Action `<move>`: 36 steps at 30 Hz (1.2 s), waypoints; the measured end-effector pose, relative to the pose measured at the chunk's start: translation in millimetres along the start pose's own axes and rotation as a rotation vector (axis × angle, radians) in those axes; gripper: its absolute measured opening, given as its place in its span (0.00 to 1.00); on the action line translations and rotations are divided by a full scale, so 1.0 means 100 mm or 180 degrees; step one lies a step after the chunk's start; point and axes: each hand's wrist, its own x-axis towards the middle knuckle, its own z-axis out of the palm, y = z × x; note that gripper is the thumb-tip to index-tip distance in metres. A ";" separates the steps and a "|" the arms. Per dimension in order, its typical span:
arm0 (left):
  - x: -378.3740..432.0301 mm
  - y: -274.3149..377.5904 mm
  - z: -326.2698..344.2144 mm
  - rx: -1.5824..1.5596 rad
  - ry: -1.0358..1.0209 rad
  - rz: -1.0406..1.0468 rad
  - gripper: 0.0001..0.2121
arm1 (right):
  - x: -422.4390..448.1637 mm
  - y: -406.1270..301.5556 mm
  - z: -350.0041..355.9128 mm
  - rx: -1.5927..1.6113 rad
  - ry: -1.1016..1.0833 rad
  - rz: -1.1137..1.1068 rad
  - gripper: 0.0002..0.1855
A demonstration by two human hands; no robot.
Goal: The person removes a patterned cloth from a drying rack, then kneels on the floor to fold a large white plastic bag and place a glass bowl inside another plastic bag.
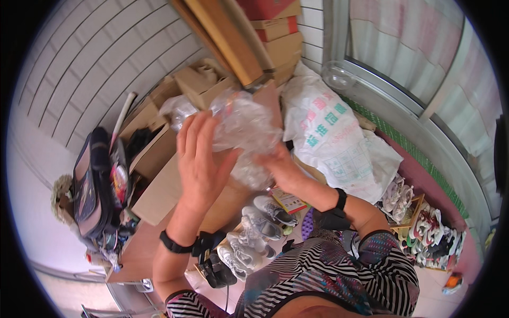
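Observation:
My left hand (pixel 201 163) is raised with its fingers apart, beside a crumpled clear plastic bag (pixel 246 119); nothing shows within its grasp. On the bag's right side, my right hand (pixel 274 163) is closed on the plastic, blurred, with its fingertips partly hidden. The bag hangs over a brown board surface (pixel 228 198) and in front of an open cardboard box (pixel 203 85). Another piece of clear plastic (pixel 179 109) lies behind my left hand.
A white woven sack (pixel 326 131) with printing leans at the right. Shoes (pixel 262 222) stand on a low rack near my body, more shoes (pixel 429 230) at far right. Cardboard boxes (pixel 159 175) and a dark backpack (pixel 93 183) are at left. A wooden beam (pixel 226 43) stands behind.

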 end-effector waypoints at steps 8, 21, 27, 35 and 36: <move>1.11 0.53 2.58 -0.5300 -0.1126 -0.3724 0.31 | 0.09 -0.87 -1.91 -0.0330 0.0694 -0.0065 0.20; 2.62 0.50 4.72 -0.4175 -0.0581 -0.3182 0.05 | 0.76 -1.90 -4.60 -0.2305 0.1276 -0.0209 0.16; 2.92 0.24 5.24 -0.3171 -0.0115 -0.2527 0.05 | 1.45 -2.59 -4.85 -0.4738 0.2072 -0.2479 0.24; 3.54 0.53 5.81 -0.3619 -0.0525 -0.2831 0.09 | 2.65 -3.05 -6.08 -0.5266 0.2565 -0.3007 0.28; 3.59 0.60 5.88 -0.3657 -0.0514 -0.2921 0.09 | 2.77 -3.02 -6.20 -0.5289 0.2662 -0.3024 0.28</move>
